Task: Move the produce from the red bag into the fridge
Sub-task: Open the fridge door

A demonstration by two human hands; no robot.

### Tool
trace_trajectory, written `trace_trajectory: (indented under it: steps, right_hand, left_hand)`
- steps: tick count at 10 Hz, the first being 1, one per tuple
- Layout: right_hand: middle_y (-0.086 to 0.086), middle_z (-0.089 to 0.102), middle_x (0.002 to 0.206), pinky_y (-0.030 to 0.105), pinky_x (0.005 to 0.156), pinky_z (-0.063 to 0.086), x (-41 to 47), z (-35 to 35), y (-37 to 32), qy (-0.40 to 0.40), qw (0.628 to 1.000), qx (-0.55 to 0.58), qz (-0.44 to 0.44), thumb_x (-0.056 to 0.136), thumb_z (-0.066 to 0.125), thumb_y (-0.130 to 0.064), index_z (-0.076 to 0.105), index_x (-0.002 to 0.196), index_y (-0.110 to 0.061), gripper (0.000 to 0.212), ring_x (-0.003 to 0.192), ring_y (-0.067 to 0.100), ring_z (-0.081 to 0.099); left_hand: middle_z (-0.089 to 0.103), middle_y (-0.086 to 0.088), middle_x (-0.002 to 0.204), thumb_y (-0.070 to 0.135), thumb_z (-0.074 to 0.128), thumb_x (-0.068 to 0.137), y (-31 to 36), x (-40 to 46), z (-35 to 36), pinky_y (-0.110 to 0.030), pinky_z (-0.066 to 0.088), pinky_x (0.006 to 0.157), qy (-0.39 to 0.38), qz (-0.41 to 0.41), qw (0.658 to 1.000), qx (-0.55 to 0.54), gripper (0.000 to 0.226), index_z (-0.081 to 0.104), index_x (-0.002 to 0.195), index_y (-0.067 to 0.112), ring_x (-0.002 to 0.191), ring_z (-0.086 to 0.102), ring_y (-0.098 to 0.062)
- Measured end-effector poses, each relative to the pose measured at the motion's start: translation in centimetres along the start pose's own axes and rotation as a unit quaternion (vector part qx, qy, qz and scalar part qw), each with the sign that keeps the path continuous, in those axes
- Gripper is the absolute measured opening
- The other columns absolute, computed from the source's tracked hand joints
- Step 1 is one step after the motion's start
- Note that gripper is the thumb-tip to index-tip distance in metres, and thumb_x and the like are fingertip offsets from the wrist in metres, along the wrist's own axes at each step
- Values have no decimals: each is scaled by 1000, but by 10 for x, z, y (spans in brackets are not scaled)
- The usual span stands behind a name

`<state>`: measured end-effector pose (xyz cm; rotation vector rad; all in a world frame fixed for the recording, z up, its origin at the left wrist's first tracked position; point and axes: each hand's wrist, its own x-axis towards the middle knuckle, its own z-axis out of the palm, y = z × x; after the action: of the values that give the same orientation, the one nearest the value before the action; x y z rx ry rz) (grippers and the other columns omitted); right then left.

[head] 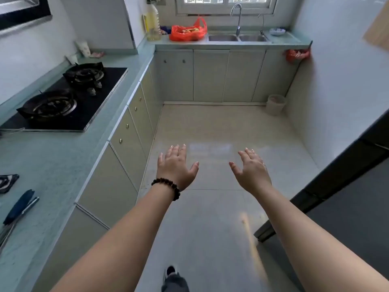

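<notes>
Red bag [188, 31] on the far worktop [231, 44], just left of the double sink [237, 37], beside a big oil bottle [153, 22]; yellowish produce [190, 30] inside, perhaps fruit, too small to tell. Left hand [175, 167] and right hand [251, 170] out over the floor [221, 127], fingers spread, each grip released, grasping nothing. Dark fridge [347, 186] at right, near the right forearm. Beaded bracelet [167, 187] on the left wrist.

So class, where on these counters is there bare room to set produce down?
Free: the counter between the stove and the knife; also right of the sink. Crowded: the far corner, with red bag and oil bottle.
</notes>
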<state>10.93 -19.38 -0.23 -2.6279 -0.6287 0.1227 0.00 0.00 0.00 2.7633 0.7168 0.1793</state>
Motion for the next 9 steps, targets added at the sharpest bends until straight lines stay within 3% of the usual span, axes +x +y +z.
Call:
trace_trajectory:
  steps: [5,9]
  right_hand:
    - [9,25,154,40,117,15,241,66,-38,9,998,-5,68,94,42,-44,34,141,-13,57,144,20,14]
    - [9,24,154,39,117,14,405,74,3,16,991,10,136,94,42,-43,34,141,-13,56,144,21,14]
  left_hand:
    - [19,-1,156,58,33,89,-64,268,33,-44,7,116,-32,53,998,13,72,17,148,19,144,11,-17]
    - [19,-1,156,57,33,90,-28,457,69,-43,7,117,-77,105,991,31,71,16,148,19,144,10,-17]
